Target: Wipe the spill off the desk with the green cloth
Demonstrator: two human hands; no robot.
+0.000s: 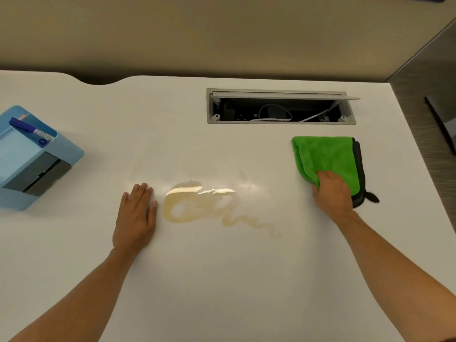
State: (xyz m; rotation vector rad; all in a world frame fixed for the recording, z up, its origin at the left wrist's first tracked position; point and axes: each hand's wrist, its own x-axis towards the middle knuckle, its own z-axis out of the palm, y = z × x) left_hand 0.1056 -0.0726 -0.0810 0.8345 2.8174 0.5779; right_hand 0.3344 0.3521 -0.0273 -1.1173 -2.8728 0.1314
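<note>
Where the white desk (222, 280) spreads widest, a pale brown spill (197, 206) at its middle, well apart from the green cloth (325, 159) at right. Right hand (332, 193) closed, fingers gripping the cloth's near edge; left hand (137, 218) flat, fingers stretched out, holding nothing, just beside the spill.

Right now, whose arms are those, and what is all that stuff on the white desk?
There is no machine here. A person wears a camera on their head, so the one picture looks down at their own two arms. The left hand lies flat on the desk, holding nothing. The right hand has its fingers closed on the green cloth. Between the hands lies a yellowish spill, not yet wiped. At the left stands a blue tray with a purple marker. At the back, an open hatch shows cables.
</note>
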